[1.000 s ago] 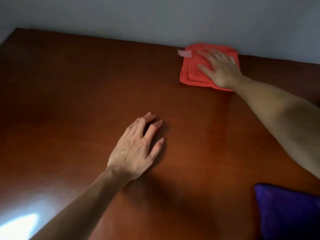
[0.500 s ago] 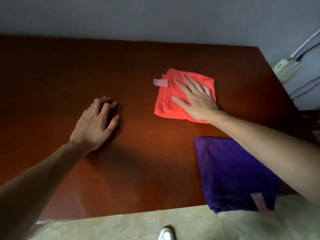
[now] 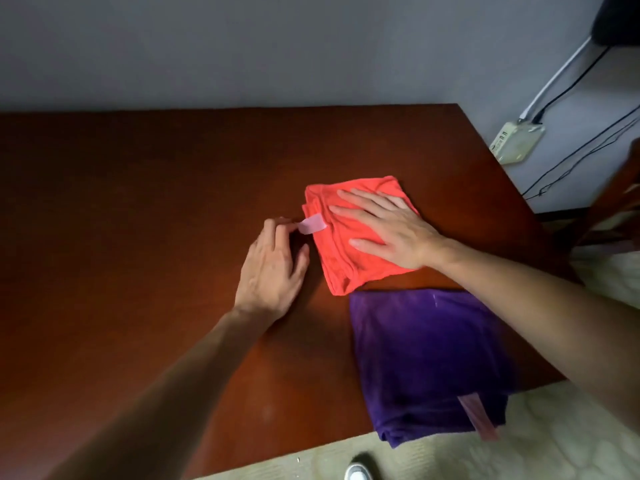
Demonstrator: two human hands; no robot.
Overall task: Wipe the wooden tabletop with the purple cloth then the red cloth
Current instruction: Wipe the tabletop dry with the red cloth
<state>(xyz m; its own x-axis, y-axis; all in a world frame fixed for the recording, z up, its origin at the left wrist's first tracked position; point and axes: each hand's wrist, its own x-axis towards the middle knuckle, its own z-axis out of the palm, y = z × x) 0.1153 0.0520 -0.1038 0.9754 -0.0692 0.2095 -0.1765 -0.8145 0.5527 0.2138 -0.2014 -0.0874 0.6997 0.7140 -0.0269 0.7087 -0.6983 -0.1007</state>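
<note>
Two hands are placed on the wooden tabletop (image 3: 138, 209), and the scene is read from left to right. At the left, the left hand (image 3: 272, 268) is rested on the bare wood just beside the red cloth (image 3: 346, 251), with its fingertips (image 3: 282, 223) brought to the pale tag (image 3: 312, 224) that projects from the cloth's left edge. Whether the tag is actually pinched cannot be told; the fingers are curled loosely and nothing is seen to be clamped. To the right of it, the red cloth is laid folded and flat, its long axis tilted from near-left to far-right. The right hand (image 3: 388, 230) is pressed palm-down on top of this cloth, fingers spread and extended, so the cloth is held by downward pressure and not by a closed grip.

Nearer the person and slightly to the right, the purple cloth (image 3: 426, 362) is laid folded, its far edge nearly touching the red cloth's near corner and its near edge overhanging the table's front edge. It is partly crossed by the right forearm. Beyond the table's right edge, a power strip (image 3: 516, 143) with cables is mounted on the wall.

The red cloth is judged to be the working item, lying directly under the right hand. Bare tabletop extends to the left, so any further wiping stroke would be directed that way, with the left hand to be cleared first.
</note>
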